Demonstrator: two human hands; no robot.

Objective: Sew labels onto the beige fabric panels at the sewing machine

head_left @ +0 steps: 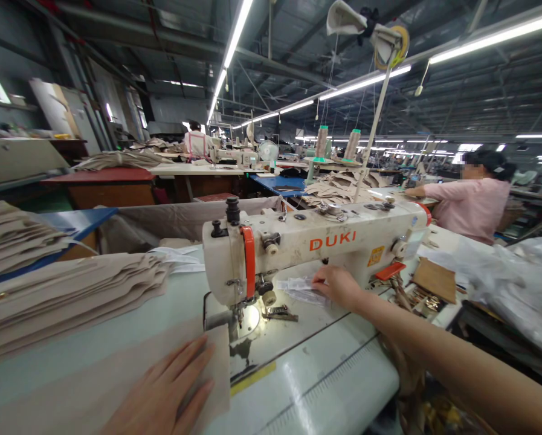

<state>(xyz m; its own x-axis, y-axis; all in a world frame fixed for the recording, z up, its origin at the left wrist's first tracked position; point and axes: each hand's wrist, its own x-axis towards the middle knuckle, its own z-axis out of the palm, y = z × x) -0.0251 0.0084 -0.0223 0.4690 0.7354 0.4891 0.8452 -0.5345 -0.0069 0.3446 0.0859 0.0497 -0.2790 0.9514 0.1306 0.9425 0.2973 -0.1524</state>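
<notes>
My left hand (175,380) lies flat with its fingers stretched out on a beige fabric panel (219,362), just left of the needle area. Under the arm of the white sewing machine (293,241), my right hand (336,285) has its fingers pinched at a small pile of white strips (300,287). A lamp lights the round needle plate (251,319) beneath the machine's head. Beside it on the bed sits a small metal guide (280,313). The tips of my right fingers are partly hidden, but they touch the strips.
A stack of beige panels (71,296) lies at the left, with white strips (180,257) at its far end. Thread cones (321,144) stand behind the machine. At the right are a brown piece (434,279), metal parts (427,301) and clear plastic (515,278). A person in pink (472,202) sits beyond.
</notes>
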